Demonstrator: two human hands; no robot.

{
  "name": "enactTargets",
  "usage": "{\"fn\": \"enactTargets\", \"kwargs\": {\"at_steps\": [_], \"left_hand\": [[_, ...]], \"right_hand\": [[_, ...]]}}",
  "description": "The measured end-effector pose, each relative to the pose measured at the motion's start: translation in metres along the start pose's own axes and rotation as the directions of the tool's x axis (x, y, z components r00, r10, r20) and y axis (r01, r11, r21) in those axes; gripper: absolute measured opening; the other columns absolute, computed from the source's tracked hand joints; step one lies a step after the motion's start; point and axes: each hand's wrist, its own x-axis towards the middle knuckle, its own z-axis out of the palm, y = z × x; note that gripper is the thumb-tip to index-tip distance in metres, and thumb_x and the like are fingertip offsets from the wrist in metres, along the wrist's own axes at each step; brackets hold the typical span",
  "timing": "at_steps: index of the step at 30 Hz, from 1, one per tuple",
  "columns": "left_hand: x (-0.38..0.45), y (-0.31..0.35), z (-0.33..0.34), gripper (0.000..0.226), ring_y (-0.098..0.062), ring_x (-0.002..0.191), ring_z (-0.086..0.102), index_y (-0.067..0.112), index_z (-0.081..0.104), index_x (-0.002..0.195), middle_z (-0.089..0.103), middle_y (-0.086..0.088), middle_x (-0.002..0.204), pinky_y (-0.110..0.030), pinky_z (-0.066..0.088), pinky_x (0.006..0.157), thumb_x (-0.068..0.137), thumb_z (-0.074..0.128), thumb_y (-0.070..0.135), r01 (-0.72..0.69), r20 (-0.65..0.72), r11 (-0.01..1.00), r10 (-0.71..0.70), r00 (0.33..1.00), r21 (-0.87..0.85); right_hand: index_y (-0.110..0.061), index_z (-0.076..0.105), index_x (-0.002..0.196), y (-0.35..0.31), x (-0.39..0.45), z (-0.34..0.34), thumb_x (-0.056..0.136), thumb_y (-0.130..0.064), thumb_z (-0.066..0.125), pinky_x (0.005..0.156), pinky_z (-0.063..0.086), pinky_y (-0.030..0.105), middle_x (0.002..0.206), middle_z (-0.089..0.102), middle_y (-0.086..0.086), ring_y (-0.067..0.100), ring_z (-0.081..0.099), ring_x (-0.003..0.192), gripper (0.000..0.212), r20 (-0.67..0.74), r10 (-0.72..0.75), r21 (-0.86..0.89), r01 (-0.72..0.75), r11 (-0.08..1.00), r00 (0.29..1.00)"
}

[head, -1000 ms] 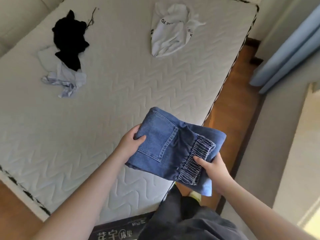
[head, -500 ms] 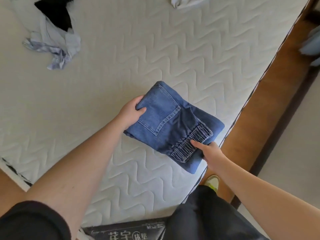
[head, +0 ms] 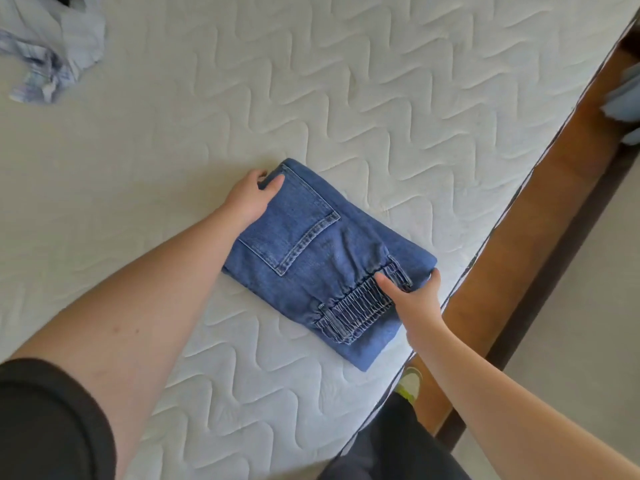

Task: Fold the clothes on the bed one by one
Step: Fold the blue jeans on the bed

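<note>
Nearest the camera: a black sleeve (head: 48,424) on the left upper arm at lower left, and dark trousers (head: 391,445) at the bottom edge, with a pale shoe (head: 410,382) on the brown wooden floor (head: 540,244) beside the bed. Both bare forearms reach forward over the white quilted mattress (head: 346,98). Folded blue jeans (head: 311,258) lie flat on the mattress near its right edge, back pocket facing up, elastic waistband toward the near right corner of the bundle. Right hand (head: 414,303) holds the near right end of the jeans at the waistband: thumb on top of the gathered elastic, fingers curled round the edge beyond. Left hand (head: 247,199) holds the opposite, far left corner: thumb on top of the denim beside the pocket, fingers wrapped over the fold. The jeans thus lie between the two hands, gripped at opposite ends. Farther off, at upper left, a crumpled pale blue garment (head: 52,60) lies on the mattress, well apart from the jeans. At the far right edge, a blurred pale blue fabric (head: 623,98) shows past the floor.
</note>
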Motion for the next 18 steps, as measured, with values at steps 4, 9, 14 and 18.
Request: {"fn": "enactTargets", "kwargs": {"at_steps": [4, 9, 14, 18], "left_hand": [[0.022, 0.009, 0.006, 0.039, -0.029, 0.098, 0.058, 0.01, 0.057, 0.109, 0.062, -0.011, 0.109, -0.033, 0.041, 0.077, 0.096, 0.054, 0.047, -0.009, -0.017, 0.999, 0.009, 1.0, 0.035], [0.018, 0.01, 0.03, 0.038, -0.033, 0.11, 0.055, 0.013, 0.05, 0.122, 0.059, -0.011, 0.119, -0.046, 0.043, 0.095, 0.1, 0.047, 0.044, 0.037, -0.157, 0.994, -0.02, 0.987, 0.106], [-0.011, 0.009, 0.043, 0.051, -0.035, 0.13, 0.042, 0.012, 0.039, 0.145, 0.048, -0.014, 0.14, -0.048, 0.032, 0.104, 0.102, 0.04, 0.041, -0.041, -0.352, 0.951, 0.153, 0.923, 0.306], [-0.059, 0.003, 0.07, 0.052, -0.031, 0.142, 0.033, 0.009, 0.033, 0.15, 0.038, -0.014, 0.153, -0.048, 0.027, 0.115, 0.103, 0.039, 0.03, -0.287, -0.367, 0.817, 0.501, 0.784, 0.5]], "right_hand": [[-0.032, 0.026, 0.141, 0.009, 0.008, 0.01, 0.062, -0.05, 0.087, 0.069, 0.05, 0.03, 0.114, 0.057, -0.006, 0.02, 0.062, 0.099, 0.102, -0.165, -0.053, -0.079, 0.041, 0.996, 0.985], [-0.026, 0.027, 0.139, 0.016, 0.014, 0.005, 0.067, -0.052, 0.084, 0.083, 0.056, 0.047, 0.122, 0.059, 0.005, 0.027, 0.063, 0.097, 0.096, -0.206, 0.026, -0.175, -0.062, 0.983, 0.978], [-0.014, 0.015, 0.154, 0.01, -0.004, -0.002, 0.074, -0.059, 0.075, 0.114, 0.023, 0.048, 0.152, 0.03, 0.016, 0.032, 0.031, 0.14, 0.109, -0.138, -0.572, -0.683, 0.341, 0.647, 0.809], [-0.01, 0.017, 0.156, -0.007, -0.003, 0.016, 0.096, -0.048, 0.052, 0.121, 0.009, 0.044, 0.161, 0.021, 0.01, 0.026, 0.016, 0.15, 0.079, 0.254, -0.786, -0.783, 0.597, 0.176, 0.564]]}}
